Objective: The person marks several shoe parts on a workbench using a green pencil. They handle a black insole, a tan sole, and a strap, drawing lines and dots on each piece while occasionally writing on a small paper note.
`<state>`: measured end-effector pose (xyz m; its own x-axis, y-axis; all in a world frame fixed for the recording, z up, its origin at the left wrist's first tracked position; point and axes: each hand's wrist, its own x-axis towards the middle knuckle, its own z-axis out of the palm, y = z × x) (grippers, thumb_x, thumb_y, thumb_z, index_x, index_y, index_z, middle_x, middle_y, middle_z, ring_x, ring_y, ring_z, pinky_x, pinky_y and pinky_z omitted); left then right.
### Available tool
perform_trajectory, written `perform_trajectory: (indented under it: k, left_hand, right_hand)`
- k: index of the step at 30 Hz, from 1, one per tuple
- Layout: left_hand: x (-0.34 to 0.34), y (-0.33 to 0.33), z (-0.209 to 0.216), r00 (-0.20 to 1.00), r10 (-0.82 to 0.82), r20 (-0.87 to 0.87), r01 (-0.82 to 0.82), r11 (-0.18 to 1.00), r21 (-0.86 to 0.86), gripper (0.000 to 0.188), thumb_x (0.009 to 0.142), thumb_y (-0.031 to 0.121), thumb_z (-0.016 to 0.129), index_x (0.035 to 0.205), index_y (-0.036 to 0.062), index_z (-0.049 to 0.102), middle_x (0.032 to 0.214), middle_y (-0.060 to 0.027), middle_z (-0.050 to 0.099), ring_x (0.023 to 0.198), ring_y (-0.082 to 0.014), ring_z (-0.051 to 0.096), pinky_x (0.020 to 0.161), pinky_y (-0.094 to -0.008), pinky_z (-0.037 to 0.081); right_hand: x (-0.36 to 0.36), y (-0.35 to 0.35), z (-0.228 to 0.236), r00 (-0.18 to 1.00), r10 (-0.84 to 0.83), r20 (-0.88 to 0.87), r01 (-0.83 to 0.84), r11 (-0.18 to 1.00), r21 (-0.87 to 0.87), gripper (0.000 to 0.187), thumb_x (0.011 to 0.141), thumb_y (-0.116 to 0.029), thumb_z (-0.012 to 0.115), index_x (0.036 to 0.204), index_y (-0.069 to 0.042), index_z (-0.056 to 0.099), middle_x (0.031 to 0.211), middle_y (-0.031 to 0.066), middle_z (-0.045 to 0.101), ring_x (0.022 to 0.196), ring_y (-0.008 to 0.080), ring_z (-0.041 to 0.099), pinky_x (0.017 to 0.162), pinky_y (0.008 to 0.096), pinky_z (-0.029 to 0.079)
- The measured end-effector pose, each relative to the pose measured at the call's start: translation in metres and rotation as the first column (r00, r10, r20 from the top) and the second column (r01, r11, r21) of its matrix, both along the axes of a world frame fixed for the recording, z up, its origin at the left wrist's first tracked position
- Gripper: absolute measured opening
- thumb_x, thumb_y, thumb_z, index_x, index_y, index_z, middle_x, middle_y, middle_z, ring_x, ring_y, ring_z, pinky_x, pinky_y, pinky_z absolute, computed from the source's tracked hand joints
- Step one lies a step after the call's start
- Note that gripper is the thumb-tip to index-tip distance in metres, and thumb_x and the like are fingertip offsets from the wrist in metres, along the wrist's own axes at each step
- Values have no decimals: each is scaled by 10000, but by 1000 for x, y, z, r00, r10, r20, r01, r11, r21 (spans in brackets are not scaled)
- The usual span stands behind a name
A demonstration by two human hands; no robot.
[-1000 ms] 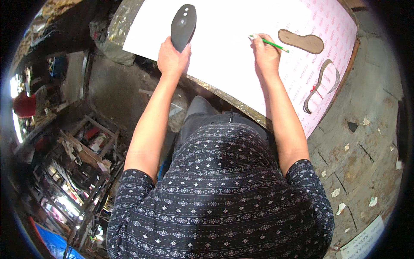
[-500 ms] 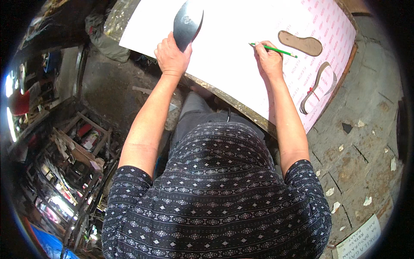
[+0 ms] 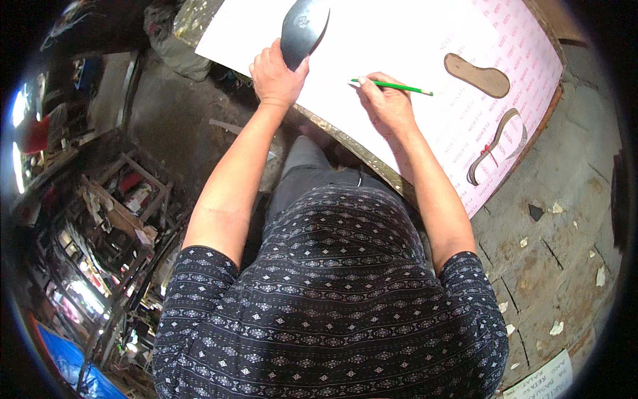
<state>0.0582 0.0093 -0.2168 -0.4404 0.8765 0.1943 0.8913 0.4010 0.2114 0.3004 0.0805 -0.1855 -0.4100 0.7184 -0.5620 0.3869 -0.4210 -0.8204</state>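
A large white sheet (image 3: 239, 33) with pale pink print toward its right side covers the table. My left hand (image 3: 276, 78) is closed round the narrow end of a glossy black shoe last (image 3: 304, 30), which lies over the sheet's far left part. Right of it, my right hand (image 3: 389, 103) pinches a green pencil (image 3: 409, 88), its tip toward the last but apart from it. Whether the tip touches the sheet I cannot tell. Beyond my right hand lies a flat brown sole-shaped piece (image 3: 477, 75). Nearer the right edge rests a bundle of sole-shaped pieces (image 3: 494, 147) tied with red.
The table's worn edge (image 3: 345, 147) runs close in front of me. Grey floor (image 3: 565, 186) with scattered scraps stretches to the right, where a lettered sign (image 3: 545, 376) lies low. At the left stand a wooden frame (image 3: 136, 193) and clutter, with a blue sheet (image 3: 73, 362) below.
My right hand has moved left with the pencil, toward the shoe last. My left hand keeps its hold on the last. The whole view has shifted slightly.
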Motion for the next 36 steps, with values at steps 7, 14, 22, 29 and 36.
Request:
perform_trajectory:
  k: [7, 14, 22, 29, 36]
  left_hand:
    - [-1, -2, 0, 1000, -2, -2, 2, 1000, 7, 717, 807, 488, 797, 1334, 49, 587, 1111, -147, 665, 1038, -358, 629, 926, -503, 463]
    - [-3, -2, -1, 1000, -2, -31, 3, 1000, 30, 713, 805, 502, 797, 1316, 49, 591, 1072, -136, 655, 1006, -358, 626, 896, -504, 466]
    - [-3, -1, 2, 1000, 0, -8, 0, 999, 36, 724, 786, 469, 818, 1334, 64, 573, 1064, -124, 641, 1003, -346, 614, 904, -500, 460]
    - [-6, -2, 4, 1000, -12, -10, 13, 999, 46, 731, 775, 456, 832, 1332, 64, 566, 1051, -117, 629, 987, -340, 603, 896, -493, 454]
    - [-9, -3, 6, 1000, -9, -29, 10, 999, 42, 735, 782, 465, 830, 1333, 57, 565, 1041, -114, 626, 977, -333, 602, 888, -484, 450]
  right_hand:
    - [-11, -8, -14, 990, 132, 57, -141, 970, 200, 310, 973, -317, 666, 967, -14, 731, 858, 148, 717, 794, 267, 695, 753, 397, 540]
    - [-14, -1, -15, 998, 65, -9, -63, 988, 144, 303, 964, -311, 682, 949, -11, 723, 819, 128, 694, 769, 237, 668, 735, 381, 533]
    - [-10, 53, 3, 996, -56, -68, 55, 998, -17, 217, 985, -205, 670, 860, -33, 707, 694, -8, 611, 639, 83, 553, 567, 267, 426]
    - [-19, 56, -7, 995, 59, -84, -49, 993, 110, 204, 969, -180, 661, 851, -18, 695, 696, 18, 631, 615, 98, 560, 579, 279, 468]
    - [-18, 57, -10, 993, 52, -105, -40, 993, 109, 240, 976, -232, 687, 862, -22, 707, 697, 17, 637, 643, 97, 572, 603, 278, 470]
